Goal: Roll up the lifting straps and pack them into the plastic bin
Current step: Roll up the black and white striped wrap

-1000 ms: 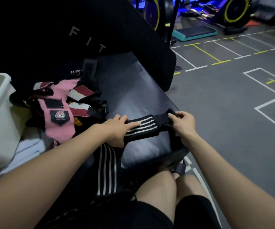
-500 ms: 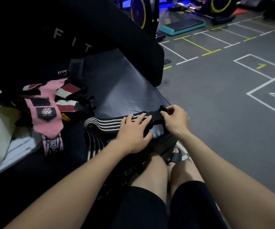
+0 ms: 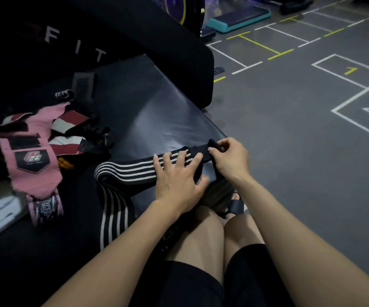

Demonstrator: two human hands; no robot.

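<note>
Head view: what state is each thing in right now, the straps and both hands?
Striped strap: laid flat across the bench, unrolled, its tail hanging toward the floor.
Left hand: fingers straight, pressing the strap flat.
Right hand: pinching the strap's black end, curled over.
Pink straps: heaped loose, not rolled.
Bench: bears the straps.

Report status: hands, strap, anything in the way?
Left hand flat on striped strap. Right hand pinching its end, roll starting. Pink wraps lie beside, not blocking.
</note>
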